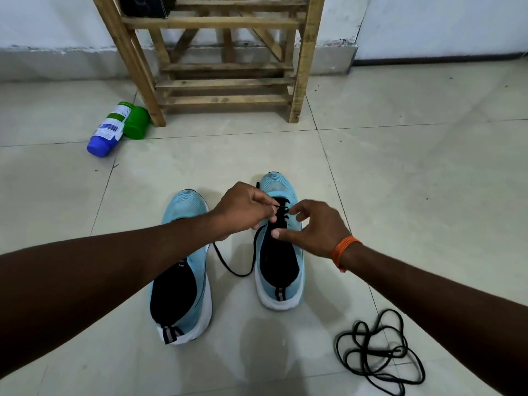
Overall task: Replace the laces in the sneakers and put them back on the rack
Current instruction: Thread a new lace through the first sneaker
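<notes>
Threading work down on the tiled floor (400,167): our left hand (243,207) pinches the black lace (237,271) right at the eyelets of the right sneaker (283,261). Our right hand (317,227) hovers beside it with fingers loosely spread, thumb down by the tongue, gripping nothing. The lace's slack loops out onto the floor between the two shoes. The left sneaker (185,207) sits just beside it, partly under our forearm, and we can't tell whether it has any lace in it. A second loose lace (377,350) lies tangled well off to the right.

What could trip us up? That trailing loop could snag under a sole if we tug hard, and a skipped eyelet would leave the lacing uneven. The tangled lace may knot tighter if we grab it by one end.

Ahead stands the wooden rack (225,84), its lower shelves bare for the pair. A dark box (147,5) sits on an upper shelf, contents hidden. By the rack's leg a blue-capped bottle (107,130) lies on its side against a green container (137,122); we can't see inside either.
</notes>
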